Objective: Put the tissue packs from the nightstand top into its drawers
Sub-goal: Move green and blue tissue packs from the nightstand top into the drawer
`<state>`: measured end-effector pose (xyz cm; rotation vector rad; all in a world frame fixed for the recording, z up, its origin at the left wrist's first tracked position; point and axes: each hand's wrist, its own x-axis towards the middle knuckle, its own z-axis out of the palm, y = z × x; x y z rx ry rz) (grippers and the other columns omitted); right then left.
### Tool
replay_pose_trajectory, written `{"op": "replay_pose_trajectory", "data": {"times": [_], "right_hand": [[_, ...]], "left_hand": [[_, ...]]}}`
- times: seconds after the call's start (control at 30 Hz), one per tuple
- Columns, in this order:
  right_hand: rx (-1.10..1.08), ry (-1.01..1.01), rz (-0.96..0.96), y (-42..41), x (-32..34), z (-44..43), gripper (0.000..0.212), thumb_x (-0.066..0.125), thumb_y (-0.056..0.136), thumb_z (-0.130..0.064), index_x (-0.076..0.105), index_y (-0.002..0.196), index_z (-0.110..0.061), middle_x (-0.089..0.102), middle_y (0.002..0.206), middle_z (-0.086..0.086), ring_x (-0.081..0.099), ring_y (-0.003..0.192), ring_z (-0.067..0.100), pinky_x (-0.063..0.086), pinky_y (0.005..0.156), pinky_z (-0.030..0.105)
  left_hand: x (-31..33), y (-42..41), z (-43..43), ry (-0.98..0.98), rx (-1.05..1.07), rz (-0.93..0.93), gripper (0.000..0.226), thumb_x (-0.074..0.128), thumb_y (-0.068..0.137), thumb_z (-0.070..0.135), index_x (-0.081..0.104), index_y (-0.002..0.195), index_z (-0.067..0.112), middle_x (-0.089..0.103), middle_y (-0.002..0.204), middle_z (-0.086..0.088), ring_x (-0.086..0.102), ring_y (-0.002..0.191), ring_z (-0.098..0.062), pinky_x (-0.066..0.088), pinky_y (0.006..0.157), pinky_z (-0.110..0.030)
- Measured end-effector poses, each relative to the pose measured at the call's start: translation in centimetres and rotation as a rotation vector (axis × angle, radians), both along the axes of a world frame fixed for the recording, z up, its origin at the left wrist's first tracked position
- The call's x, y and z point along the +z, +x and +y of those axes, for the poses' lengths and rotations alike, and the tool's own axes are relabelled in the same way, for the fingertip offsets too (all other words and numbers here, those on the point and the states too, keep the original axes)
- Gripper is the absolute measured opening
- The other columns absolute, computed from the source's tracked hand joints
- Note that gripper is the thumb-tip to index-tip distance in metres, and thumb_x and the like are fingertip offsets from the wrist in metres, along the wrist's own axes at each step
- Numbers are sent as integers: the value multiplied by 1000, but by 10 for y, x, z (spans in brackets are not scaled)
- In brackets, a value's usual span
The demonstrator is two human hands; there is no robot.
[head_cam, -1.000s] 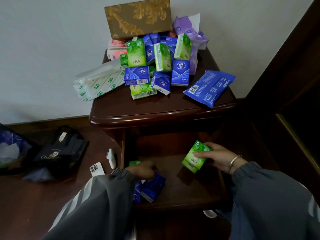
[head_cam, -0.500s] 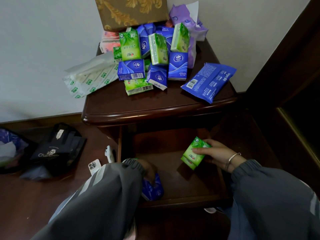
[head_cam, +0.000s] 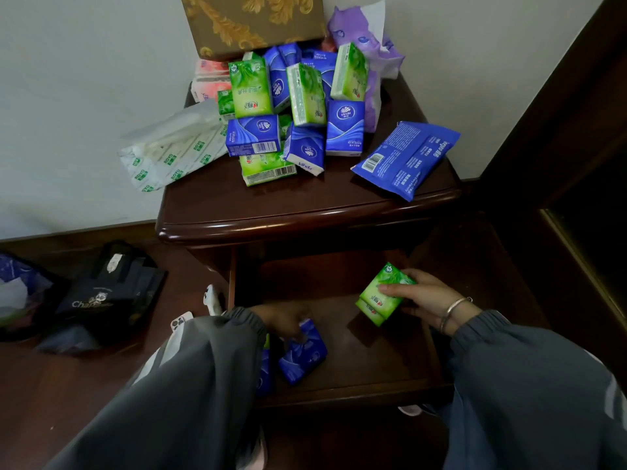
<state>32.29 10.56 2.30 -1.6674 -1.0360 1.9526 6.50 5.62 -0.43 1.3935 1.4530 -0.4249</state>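
A pile of several green and blue tissue packs (head_cam: 298, 106) covers the back of the dark wooden nightstand top (head_cam: 305, 212). Below it the open drawer (head_cam: 373, 361) shows its wooden floor. My right hand (head_cam: 427, 296) is inside the drawer, shut on a green tissue pack (head_cam: 381, 295) held tilted above the floor. My left hand (head_cam: 285, 320) is low at the drawer's left side, its fingers on a blue tissue pack (head_cam: 302, 354) that lies there beside another blue pack, partly hidden by my sleeve.
A flat blue wipes pack (head_cam: 407, 157) lies at the top's right edge. A white ROYO pack (head_cam: 169, 150) overhangs the left edge. A gold patterned box (head_cam: 251, 22) and purple pack (head_cam: 366, 39) stand at the back. On the floor left: black bag (head_cam: 108, 293), phone (head_cam: 179, 323).
My left hand has pushed down onto the blue packs at the drawer's left. My right hand with the green pack has stayed nearly in place. The view has tilted down slightly.
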Motion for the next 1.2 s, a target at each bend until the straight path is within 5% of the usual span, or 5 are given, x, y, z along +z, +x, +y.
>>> {"op": "replay_pose_trajectory", "data": {"times": [0.33, 0.43, 0.6, 1.0, 1.2], "right_hand": [[20, 8, -24, 0, -5, 2, 47, 76, 74, -13, 51, 113, -21, 65, 108, 4, 61, 104, 21, 46, 96, 39], [33, 5, -32, -1, -5, 1, 49, 76, 73, -14, 51, 115, -20, 65, 109, 4, 61, 103, 20, 47, 89, 35], [31, 4, -36, -3, -2, -2, 47, 76, 74, -14, 51, 113, -21, 65, 104, 1, 61, 96, 15, 47, 75, 29], [16, 6, -47, -2, -4, 0, 49, 76, 75, -13, 50, 117, -19, 64, 107, 2, 61, 101, 20, 46, 90, 36], [32, 3, -40, -2, -3, 0, 53, 75, 75, -14, 49, 121, -18, 64, 108, 2, 62, 96, 16, 48, 74, 28]], "left_hand": [[4, -17, -10, 36, 361, -112, 48, 64, 87, 13, 42, 129, 12, 54, 126, -11, 60, 111, -25, 54, 90, -36], [9, -26, -8, 144, 261, -115, 43, 67, 84, 16, 47, 122, 14, 54, 122, -6, 58, 107, -20, 53, 85, -33], [11, -16, -5, 39, 119, -166, 35, 56, 93, 15, 54, 128, 18, 52, 133, -3, 52, 119, -18, 46, 99, -33], [-20, 18, -1, -58, -248, 80, 45, 59, 92, 17, 48, 135, 12, 42, 143, -10, 45, 126, -29, 41, 86, -29], [-18, 18, -8, -40, -307, 149, 47, 54, 94, 24, 42, 139, 16, 43, 143, -11, 46, 127, -29, 42, 100, -38]]}}
